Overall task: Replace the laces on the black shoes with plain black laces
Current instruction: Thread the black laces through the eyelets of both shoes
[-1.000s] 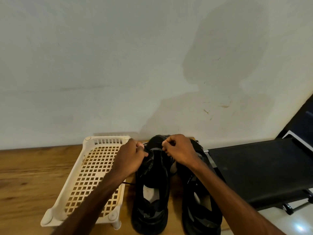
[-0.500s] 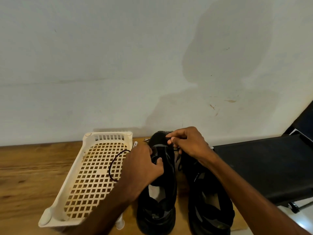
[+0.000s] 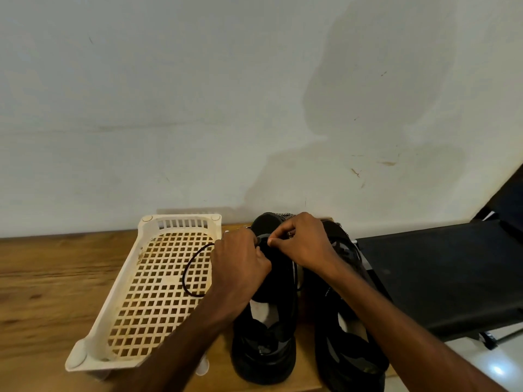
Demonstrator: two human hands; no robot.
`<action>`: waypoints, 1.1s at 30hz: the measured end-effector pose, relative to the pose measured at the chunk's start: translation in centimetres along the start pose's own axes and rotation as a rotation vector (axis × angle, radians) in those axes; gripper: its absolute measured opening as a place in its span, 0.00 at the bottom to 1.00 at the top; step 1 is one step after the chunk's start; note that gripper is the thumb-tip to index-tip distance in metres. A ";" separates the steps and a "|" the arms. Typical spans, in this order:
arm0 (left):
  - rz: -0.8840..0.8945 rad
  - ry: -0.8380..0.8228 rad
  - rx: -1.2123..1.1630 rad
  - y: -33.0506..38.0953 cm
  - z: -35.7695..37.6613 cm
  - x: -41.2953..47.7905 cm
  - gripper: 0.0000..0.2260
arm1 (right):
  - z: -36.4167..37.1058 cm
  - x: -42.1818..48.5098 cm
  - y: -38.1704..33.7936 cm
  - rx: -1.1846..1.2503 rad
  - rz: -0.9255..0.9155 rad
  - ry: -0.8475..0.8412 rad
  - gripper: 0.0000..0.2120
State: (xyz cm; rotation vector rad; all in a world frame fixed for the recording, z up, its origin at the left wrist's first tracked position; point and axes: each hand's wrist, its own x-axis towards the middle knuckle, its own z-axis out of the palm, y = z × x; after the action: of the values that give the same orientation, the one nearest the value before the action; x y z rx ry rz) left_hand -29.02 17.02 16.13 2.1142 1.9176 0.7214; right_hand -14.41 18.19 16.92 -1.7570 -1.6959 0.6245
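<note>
Since half a second back, our left hand [image 3: 240, 263] has slid toward 12, meeting our right hand [image 3: 304, 246] over the left shoe [image 3: 263, 355]. Head view: both pinch the black lace [image 3: 184, 274], slack looping toward 9 over the basket [image 3: 181, 217]. The shoe's long axis runs 6–12, toe far; both hands sit equally near the eyelets.

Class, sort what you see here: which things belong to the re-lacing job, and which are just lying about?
Job in hand: lace; shoe being laced; second shoe; left hand and right hand, both pinching at the shoe's toe end.

Lying about: basket; bench; table.
</note>
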 end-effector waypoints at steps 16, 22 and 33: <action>-0.017 -0.010 -0.187 -0.8 -0.2 0.2 0.06 | 3.2 -0.7 0.0 0.098 0.119 0.147 0.03; -0.042 -0.090 -0.376 -1.9 -0.8 1.2 0.08 | 3.3 -0.6 -0.1 0.127 0.190 0.082 0.04; 0.015 -0.112 -0.348 -2.4 0.9 1.5 0.11 | 1.5 -0.3 0.0 -0.113 0.033 -0.082 0.11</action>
State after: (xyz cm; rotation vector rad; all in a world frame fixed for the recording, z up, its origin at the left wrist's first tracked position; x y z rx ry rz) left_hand -30.63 18.93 14.60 1.9121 1.5862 0.8494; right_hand -15.47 18.06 15.85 -1.8638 -1.7926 0.6341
